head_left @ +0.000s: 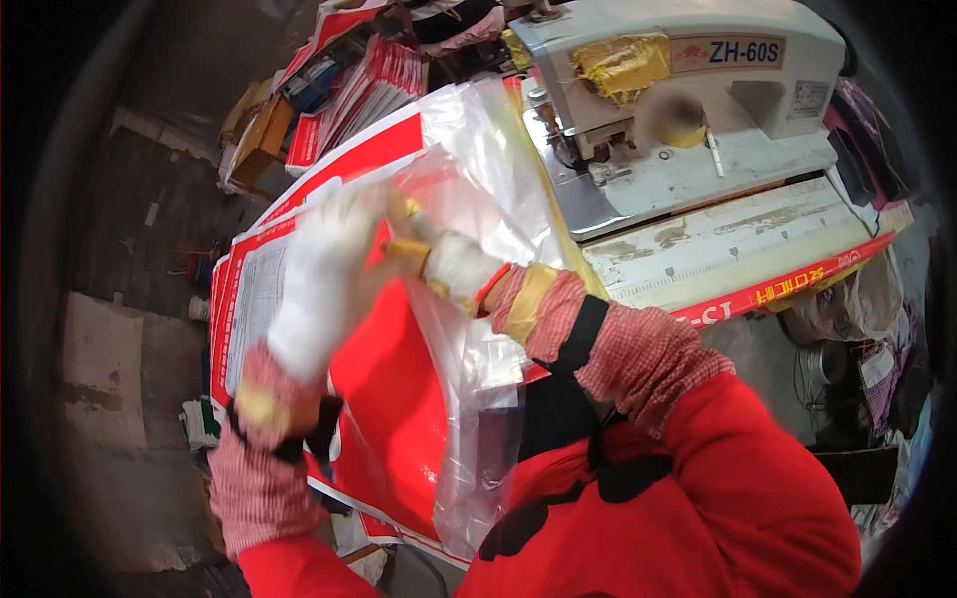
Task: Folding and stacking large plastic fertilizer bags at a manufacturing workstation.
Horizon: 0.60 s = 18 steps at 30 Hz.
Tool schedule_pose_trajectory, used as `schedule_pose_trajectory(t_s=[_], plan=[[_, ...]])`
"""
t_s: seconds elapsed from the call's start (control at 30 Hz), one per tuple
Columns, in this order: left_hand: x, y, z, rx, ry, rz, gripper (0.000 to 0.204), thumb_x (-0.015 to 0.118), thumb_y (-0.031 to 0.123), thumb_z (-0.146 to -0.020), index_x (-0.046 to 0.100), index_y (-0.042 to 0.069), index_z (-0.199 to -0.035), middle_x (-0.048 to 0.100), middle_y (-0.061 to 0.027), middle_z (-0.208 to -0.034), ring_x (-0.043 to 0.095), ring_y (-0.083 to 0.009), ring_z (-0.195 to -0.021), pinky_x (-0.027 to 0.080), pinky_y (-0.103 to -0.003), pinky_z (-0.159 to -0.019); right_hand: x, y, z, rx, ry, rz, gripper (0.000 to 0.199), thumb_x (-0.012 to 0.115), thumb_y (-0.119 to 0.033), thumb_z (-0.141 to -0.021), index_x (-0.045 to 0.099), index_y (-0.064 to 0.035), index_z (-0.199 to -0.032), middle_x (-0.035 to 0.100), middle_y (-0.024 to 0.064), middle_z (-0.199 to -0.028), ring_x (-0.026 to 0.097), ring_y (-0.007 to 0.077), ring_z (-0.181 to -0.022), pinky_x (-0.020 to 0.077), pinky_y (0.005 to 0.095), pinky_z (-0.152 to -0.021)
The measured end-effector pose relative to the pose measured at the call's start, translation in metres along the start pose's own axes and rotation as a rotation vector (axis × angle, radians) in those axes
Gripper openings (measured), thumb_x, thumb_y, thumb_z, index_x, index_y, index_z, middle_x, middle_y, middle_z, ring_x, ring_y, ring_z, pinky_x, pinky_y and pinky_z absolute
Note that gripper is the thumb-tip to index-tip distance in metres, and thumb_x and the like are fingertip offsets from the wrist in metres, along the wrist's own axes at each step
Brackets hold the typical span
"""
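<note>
A stack of red-and-white printed bags (394, 399) lies in front of me, with a sheer, wrinkled clear plastic bag (478, 429) spread over its right side. My left hand (329, 249), in a white glove, is over the upper left of the stack. Motion smears its fingers, so their grip is hidden. Close beside it, my right hand (449, 264) wears a white glove with yellow tape on the fingers. Those fingers are bent and closed at the clear plastic's upper part, which rises between the two hands. The fingertips are blurred.
A pale industrial sewing machine (688, 90) stands at the upper right, its ruled table edge (728, 254) running alongside the stack. Folded printed bags (369, 95) and a cardboard box (261, 140) are at the far left. A clear plastic sack (857, 299) hangs below the machine table.
</note>
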<state>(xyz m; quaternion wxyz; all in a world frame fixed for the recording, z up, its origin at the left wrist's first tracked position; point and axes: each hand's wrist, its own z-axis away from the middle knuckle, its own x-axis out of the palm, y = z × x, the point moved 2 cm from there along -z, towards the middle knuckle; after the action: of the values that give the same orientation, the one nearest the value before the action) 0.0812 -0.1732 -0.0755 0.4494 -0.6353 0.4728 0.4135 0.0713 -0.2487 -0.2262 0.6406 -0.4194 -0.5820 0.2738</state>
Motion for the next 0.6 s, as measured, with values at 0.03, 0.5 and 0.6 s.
schedule_pose_trajectory(t_s=[0.03,0.5,0.6], plan=[[0.009,-0.008,-0.03,0.095,0.111,-0.213,0.055,0.071,0.009,-0.055,0.052,0.004,-0.106,0.056,-0.0151,-0.102,0.053,-0.0308,-0.095,0.043,-0.039,-0.081,0.0,-0.01,0.005,0.037,-0.045,0.301,0.071,0.057,-0.043,-0.079,0.028,-0.0051,-0.132,0.061,0.0116,-0.096,0.059,0.0223,-0.089,0.0455,0.0316,-0.076],[0.126,-0.07,-0.087,-0.307,-0.249,-0.612,0.018,0.051,0.017,-0.079,0.055,0.009,-0.094,0.059,-0.0129,-0.093,0.063,-0.0269,-0.078,0.052,-0.041,-0.058,0.006,0.026,-0.015,-0.264,-0.399,1.033,0.045,0.047,-0.037,-0.08,0.047,-0.0134,-0.118,0.061,0.0152,-0.09,0.059,0.034,-0.08,0.0472,0.039,-0.068],[0.129,-0.086,-0.096,-0.407,-0.344,-0.627,0.018,0.051,0.016,-0.078,0.055,0.008,-0.094,0.061,-0.0114,-0.091,0.064,-0.0284,-0.076,0.052,-0.04,-0.062,0.015,0.044,-0.027,-0.438,-0.48,1.37,0.041,0.053,-0.022,-0.073,0.052,-0.014,-0.113,0.063,0.0109,-0.074,0.061,0.0324,-0.066,0.0492,0.0414,-0.056]])
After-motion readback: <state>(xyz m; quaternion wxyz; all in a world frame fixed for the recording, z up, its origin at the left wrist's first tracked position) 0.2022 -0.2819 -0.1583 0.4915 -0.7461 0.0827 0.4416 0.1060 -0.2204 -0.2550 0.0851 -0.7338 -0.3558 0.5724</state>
